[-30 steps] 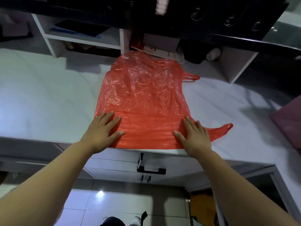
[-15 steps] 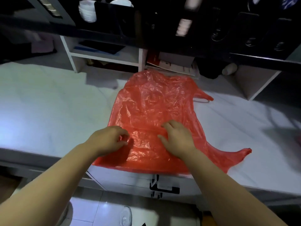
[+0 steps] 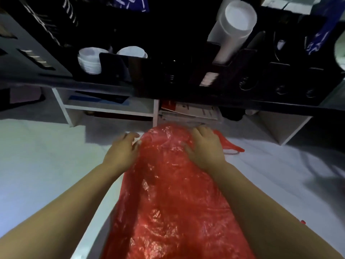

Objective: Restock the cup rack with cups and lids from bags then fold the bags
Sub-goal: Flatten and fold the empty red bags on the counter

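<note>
**Your count: one bag, two hands, three cup stacks**

You have one red bag (image 3: 168,202) on the desk (image 3: 37,165), running from the near edge toward the back edge. You have two hands at the bag's far end: your left hand (image 3: 123,152) and your right hand (image 3: 205,148). Above the back edge stands one black rack (image 3: 186,77) showing three stacks: a left white stack (image 3: 88,61), a right white stack (image 3: 131,51) and one tall clear stack (image 3: 237,17). One paper pile (image 3: 188,113) lies at the back edge.
</note>
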### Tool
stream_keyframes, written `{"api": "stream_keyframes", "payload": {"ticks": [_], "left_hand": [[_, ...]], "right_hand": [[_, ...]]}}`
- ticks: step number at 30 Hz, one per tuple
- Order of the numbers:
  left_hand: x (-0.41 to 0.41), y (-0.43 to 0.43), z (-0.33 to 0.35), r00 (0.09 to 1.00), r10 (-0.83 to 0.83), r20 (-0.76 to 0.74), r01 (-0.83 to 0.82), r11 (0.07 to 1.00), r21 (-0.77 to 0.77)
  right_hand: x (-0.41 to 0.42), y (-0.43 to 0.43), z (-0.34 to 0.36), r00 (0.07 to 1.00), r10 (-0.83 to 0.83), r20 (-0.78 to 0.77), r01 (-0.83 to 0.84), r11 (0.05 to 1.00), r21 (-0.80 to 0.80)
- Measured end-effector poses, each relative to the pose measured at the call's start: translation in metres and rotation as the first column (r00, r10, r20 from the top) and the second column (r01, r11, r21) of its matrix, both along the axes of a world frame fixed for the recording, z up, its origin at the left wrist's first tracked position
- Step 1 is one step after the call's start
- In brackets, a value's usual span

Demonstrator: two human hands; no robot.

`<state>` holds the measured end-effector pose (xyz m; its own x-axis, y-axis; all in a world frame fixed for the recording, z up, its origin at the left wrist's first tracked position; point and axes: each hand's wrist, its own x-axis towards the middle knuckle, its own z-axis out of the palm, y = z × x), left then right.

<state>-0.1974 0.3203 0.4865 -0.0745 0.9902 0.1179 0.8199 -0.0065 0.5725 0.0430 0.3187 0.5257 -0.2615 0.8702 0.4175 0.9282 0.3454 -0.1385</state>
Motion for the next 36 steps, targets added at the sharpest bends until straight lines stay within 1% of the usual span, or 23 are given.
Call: {"api": "stream_keyframes", "payload": {"ticks": [1,3,6,8,10,12,15,19,23,26,29,32,34,36], "left_hand": [[0.001,0.009,0.000,1.000,0.021,0.009,-0.021,1.000,-0.005],[0.003,0.025,-0.001,0.999,0.033,0.027,-0.032,0.999,-0.031],[0.004,0.042,-0.009,0.994,-0.008,0.112,0.025,0.988,-0.153],[0.005,0.050,-0.015,0.984,-0.025,0.174,0.063,0.974,-0.217],[0.007,0.053,-0.019,0.974,0.002,0.225,0.059,0.963,-0.262],[0.011,0.053,-0.019,0.951,0.056,0.304,0.041,0.952,-0.303],[0.015,0.048,-0.018,0.883,0.103,0.458,0.059,0.944,-0.326],[0.013,0.043,-0.023,0.886,0.063,0.459,0.029,0.981,-0.190],[0.010,0.034,-0.024,0.846,0.127,0.518,-0.121,0.992,-0.046],[0.008,0.027,-0.024,0.817,0.160,0.554,-0.175,0.984,-0.027],[0.009,0.024,-0.023,0.808,0.211,0.550,-0.204,0.976,-0.075],[0.009,0.027,-0.020,0.759,0.275,0.590,-0.196,0.961,-0.196],[0.009,0.028,-0.017,0.770,0.304,0.561,-0.189,0.948,-0.255],[0.010,0.028,-0.016,0.784,0.303,0.543,-0.181,0.947,-0.267]], "right_hand": [[-0.001,0.010,0.004,0.999,-0.017,0.030,0.018,0.999,-0.030],[0.000,0.027,0.007,0.996,-0.027,0.086,0.041,0.985,-0.170],[0.000,0.044,0.008,0.987,-0.002,0.161,0.057,0.938,-0.341],[0.000,0.051,0.006,0.984,0.004,0.177,0.076,0.893,-0.443],[0.000,0.054,0.003,0.987,0.007,0.162,0.076,0.862,-0.502],[0.001,0.055,-0.001,0.991,0.030,0.130,0.040,0.859,-0.511],[0.003,0.053,-0.007,0.989,0.080,0.127,-0.002,0.854,-0.521],[0.008,0.049,-0.008,0.983,0.115,0.145,-0.022,0.849,-0.528],[0.024,0.045,-0.010,0.988,0.035,0.153,0.042,0.878,-0.477],[0.037,0.040,-0.014,0.989,-0.013,0.146,0.081,0.878,-0.472],[0.044,0.037,-0.015,0.991,-0.037,0.127,0.096,0.863,-0.496],[0.049,0.037,-0.014,0.994,-0.066,0.093,0.104,0.851,-0.515],[0.049,0.036,-0.014,0.996,-0.057,0.073,0.087,0.846,-0.525],[0.049,0.035,-0.013,0.998,-0.050,-0.024,0.028,0.834,-0.551]]}}
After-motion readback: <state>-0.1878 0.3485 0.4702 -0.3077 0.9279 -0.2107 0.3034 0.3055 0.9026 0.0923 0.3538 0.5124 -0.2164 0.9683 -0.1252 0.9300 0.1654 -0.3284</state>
